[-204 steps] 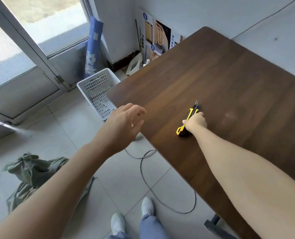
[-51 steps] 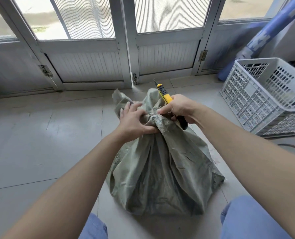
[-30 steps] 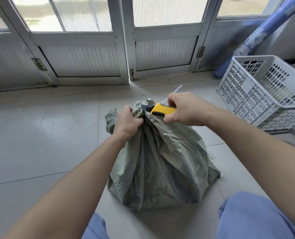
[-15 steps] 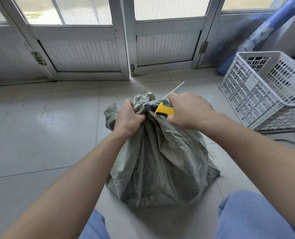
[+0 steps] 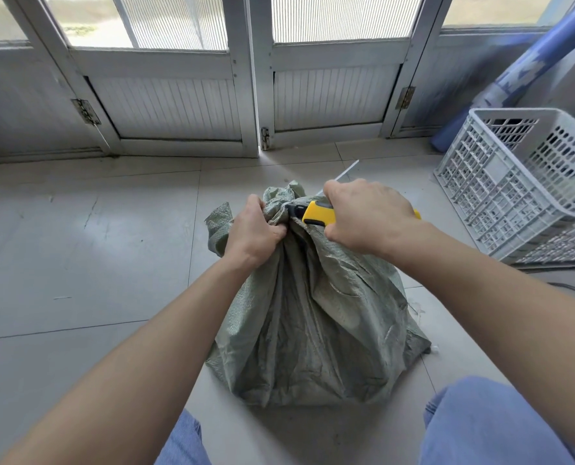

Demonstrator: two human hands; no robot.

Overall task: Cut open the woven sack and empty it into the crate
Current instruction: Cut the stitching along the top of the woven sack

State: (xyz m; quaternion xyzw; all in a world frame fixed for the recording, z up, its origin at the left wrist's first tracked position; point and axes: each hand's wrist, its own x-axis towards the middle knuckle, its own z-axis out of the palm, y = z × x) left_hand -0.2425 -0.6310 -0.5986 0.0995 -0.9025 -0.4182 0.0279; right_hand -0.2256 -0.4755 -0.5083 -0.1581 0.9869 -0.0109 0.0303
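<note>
Contents of grey-green woven sack (image 5: 313,323), on floor tiles (image 5: 78,263), not visible. Bunched neck gripped by left hand (image 5: 252,229); yellow-and-black utility knife (image 5: 316,213), blade hidden, clenched in right hand (image 5: 363,216). Nearby, white perforated plastic crate (image 5: 514,182) partly cut off.

Pale grey tiled floor (image 5: 95,246), carrying a green woven sack (image 5: 313,313) that is sitting directly below the fingers (image 5: 274,231) of the left hand (image 5: 256,233). A white lattice crate (image 5: 501,182) is resting well to the right of the fingers (image 5: 331,193) of the right hand (image 5: 366,216), with a blue roll (image 5: 514,72) leaning beyond it. A thin white strip (image 5: 346,169) is lying just beyond the right fingers.
</note>
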